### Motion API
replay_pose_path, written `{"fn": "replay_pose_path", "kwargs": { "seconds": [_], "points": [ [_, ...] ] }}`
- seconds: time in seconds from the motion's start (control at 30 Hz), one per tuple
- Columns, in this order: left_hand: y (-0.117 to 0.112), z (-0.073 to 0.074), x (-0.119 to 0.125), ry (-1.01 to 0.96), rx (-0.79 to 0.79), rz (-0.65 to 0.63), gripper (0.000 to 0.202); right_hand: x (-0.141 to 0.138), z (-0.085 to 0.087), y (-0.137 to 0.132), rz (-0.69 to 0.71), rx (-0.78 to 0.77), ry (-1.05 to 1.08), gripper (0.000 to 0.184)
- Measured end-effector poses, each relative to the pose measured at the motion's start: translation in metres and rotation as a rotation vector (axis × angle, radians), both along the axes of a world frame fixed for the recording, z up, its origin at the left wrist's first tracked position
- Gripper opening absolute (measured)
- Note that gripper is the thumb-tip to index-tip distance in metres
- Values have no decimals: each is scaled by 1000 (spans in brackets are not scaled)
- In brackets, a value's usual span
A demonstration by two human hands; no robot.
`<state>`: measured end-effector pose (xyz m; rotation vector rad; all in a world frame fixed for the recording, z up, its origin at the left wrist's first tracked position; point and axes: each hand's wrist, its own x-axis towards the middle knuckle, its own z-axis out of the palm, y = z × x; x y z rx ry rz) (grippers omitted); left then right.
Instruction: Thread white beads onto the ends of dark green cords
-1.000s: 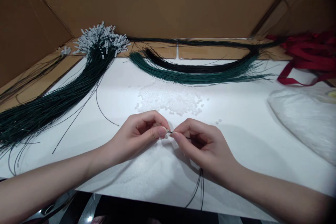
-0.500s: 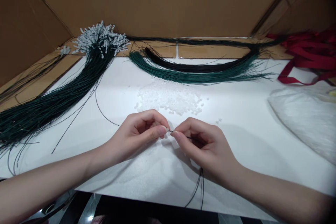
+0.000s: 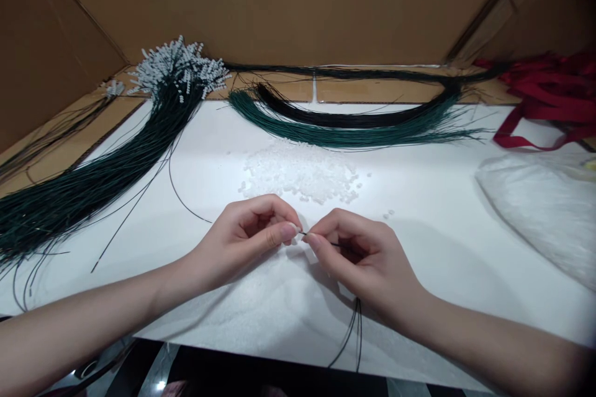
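Note:
My left hand (image 3: 246,242) is closed in a pinch at the middle of the white sheet (image 3: 442,223), its fingertips on a small white bead I can barely see. My right hand (image 3: 358,257) is also pinched, holding the tip of a thin dark cord (image 3: 354,329) that trails from under the palm over the sheet's near edge. The two pinches meet tip to tip. Just beyond the hands lies a loose heap of small white beads (image 3: 302,170).
A thick bundle of dark green cords (image 3: 93,180) with white beaded ends (image 3: 179,68) fans out on the left. Curved green and black cords (image 3: 354,127) lie at the back. Red ribbon (image 3: 549,99) sits far right, a clear plastic bag (image 3: 540,211) below it. Cardboard walls surround.

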<state>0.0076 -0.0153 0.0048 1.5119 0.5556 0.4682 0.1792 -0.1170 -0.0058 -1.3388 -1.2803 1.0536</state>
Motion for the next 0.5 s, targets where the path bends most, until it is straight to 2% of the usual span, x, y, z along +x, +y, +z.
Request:
{"fn": "replay_pose_path", "kwargs": {
  "seconds": [0.5],
  "points": [
    [-2, -1, -1, 10, 20, 7, 9, -1, 1, 0, -11, -11, -27, 17]
  ]
}}
